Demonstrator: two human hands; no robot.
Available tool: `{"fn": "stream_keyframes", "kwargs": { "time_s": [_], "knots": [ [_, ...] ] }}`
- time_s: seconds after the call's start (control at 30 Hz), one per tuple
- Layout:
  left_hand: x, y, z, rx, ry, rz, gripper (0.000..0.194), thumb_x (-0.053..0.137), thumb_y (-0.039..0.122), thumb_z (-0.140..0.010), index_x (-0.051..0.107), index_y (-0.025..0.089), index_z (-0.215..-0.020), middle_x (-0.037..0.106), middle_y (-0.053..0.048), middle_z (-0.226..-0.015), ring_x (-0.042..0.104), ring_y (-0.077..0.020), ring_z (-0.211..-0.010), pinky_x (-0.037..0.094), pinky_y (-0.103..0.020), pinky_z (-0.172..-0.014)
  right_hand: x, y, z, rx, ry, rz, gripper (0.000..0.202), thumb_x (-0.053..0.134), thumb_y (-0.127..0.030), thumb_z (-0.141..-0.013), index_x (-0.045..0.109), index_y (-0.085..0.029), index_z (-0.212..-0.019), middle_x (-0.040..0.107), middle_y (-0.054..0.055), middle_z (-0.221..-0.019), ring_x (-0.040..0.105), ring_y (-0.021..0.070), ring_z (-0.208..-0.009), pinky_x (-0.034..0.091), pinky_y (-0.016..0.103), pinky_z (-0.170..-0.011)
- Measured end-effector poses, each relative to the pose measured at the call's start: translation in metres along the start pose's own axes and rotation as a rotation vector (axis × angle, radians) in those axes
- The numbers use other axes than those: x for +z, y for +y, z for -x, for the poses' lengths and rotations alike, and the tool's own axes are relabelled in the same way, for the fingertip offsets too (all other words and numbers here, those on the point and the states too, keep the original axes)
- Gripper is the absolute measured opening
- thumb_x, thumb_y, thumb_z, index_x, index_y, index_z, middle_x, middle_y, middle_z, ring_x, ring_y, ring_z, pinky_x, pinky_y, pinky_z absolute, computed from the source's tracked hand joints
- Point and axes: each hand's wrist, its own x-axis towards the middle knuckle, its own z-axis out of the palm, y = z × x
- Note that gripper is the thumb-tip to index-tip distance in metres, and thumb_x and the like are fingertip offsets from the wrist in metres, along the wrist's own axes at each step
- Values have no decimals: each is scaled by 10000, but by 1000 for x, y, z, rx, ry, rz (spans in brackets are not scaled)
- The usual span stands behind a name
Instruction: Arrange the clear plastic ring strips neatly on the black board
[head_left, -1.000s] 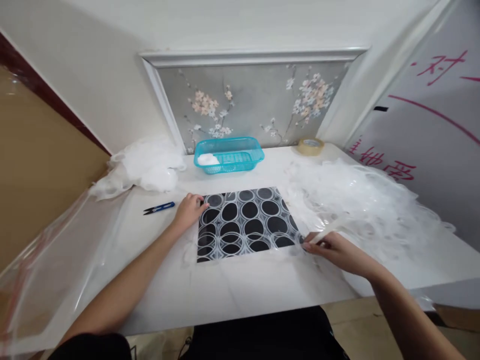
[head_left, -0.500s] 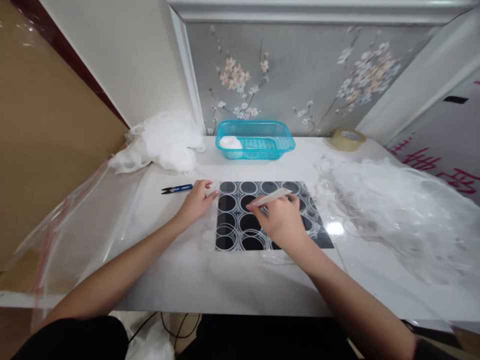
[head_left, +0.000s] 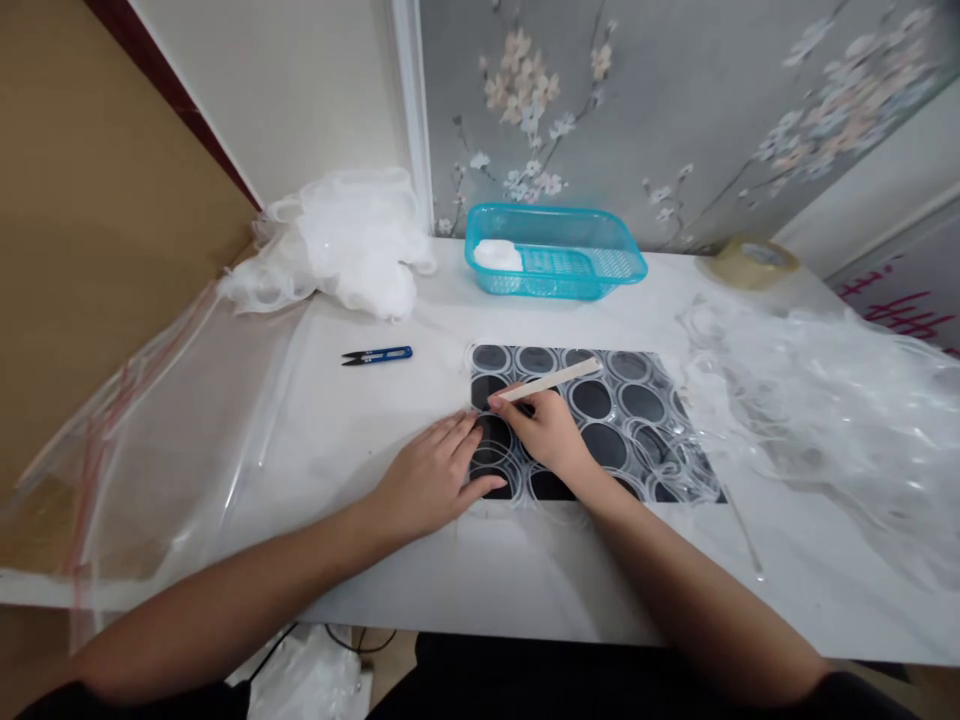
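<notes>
A black mat [head_left: 637, 400] printed with white rings lies flat on the white table [head_left: 525, 580], with clear ring-shaped film pieces on it. My right hand [head_left: 551, 440] rests on the mat's left part and grips a pale flat stick [head_left: 555, 380] that points up and to the right. My left hand [head_left: 435, 475] lies flat, fingers spread, on the mat's lower left corner and the table beside it.
Small blue thread snips [head_left: 377, 355] lie left of the mat. A turquoise basket [head_left: 555, 255] with a white lump stands at the back, a tape roll [head_left: 754, 260] at the back right. White film heaps [head_left: 345, 245] and clear film [head_left: 825, 400] flank the mat.
My left hand has slid from the mat's upper left corner down to its lower left corner. My right hand with the stick moved left across the mat. The view shifted closer and leftward.
</notes>
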Motion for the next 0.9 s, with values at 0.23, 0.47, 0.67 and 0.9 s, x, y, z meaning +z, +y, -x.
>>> {"fn": "stream_keyframes", "kwargs": {
  "time_s": [0.23, 0.47, 0.67, 0.9],
  "knots": [
    [4, 2, 0, 31, -41, -11, 693, 259, 590, -972, 574, 15, -1197, 591, -194, -1266, 548, -283, -1205, 430, -387, -1040, 0, 2, 3, -88, 12, 77, 160, 565, -258, -879, 698, -189, -824, 740, 54, -856, 688, 204, -818, 517, 317, -758],
    [5, 2, -2, -38, -124, 129, 865, 367, 752, -847, 496, 22, -1292, 530, -215, -1333, 493, -306, -1261, 396, -430, -1072, -2, -8, 5, -440, -128, 654, 192, 516, -130, -881, 665, -208, -973, 727, 52, -1033, 514, 277, -1212, 286, 487, -1077],
    [4, -1, 0, -12, -80, 154, 834, 366, 748, -852, 559, 27, -1224, 559, -194, -1310, 507, -279, -1251, 292, -446, -1141, -64, -14, -34, -150, 491, 704, 304, 366, -271, -953, 648, -160, -978, 677, 163, -961, 564, 317, -1011, 396, 508, -899],
    [1, 5, -12, 71, 63, 67, 600, 423, 591, -932, 577, 81, -1206, 588, -148, -1287, 541, -258, -1214, 382, -429, -1087, -80, 12, 17, 25, 349, 273, 318, 461, -417, -918, 671, -187, -853, 690, 41, -766, 620, 203, -671, 449, 315, -619]
  ]
}}
